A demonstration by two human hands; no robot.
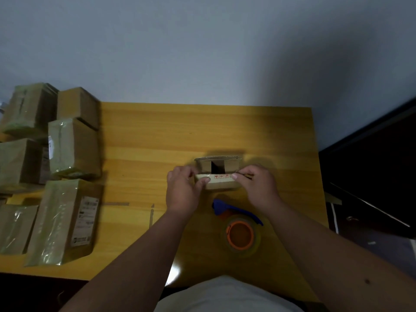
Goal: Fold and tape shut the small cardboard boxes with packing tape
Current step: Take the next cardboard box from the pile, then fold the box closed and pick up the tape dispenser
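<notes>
While the small box (218, 174) sits mid-table (146, 136), the left hand (183, 188) and right hand (256, 185) each pinch its near flap at the ends. It looks light, stiff and bendy; the flap corners seem best to hold. The tape (239, 233) waits nearby.

My left hand (183, 190) and right hand (256, 185) reach toward 12 o'clock, forearms converging, thumbs and fingers pinching.
</notes>
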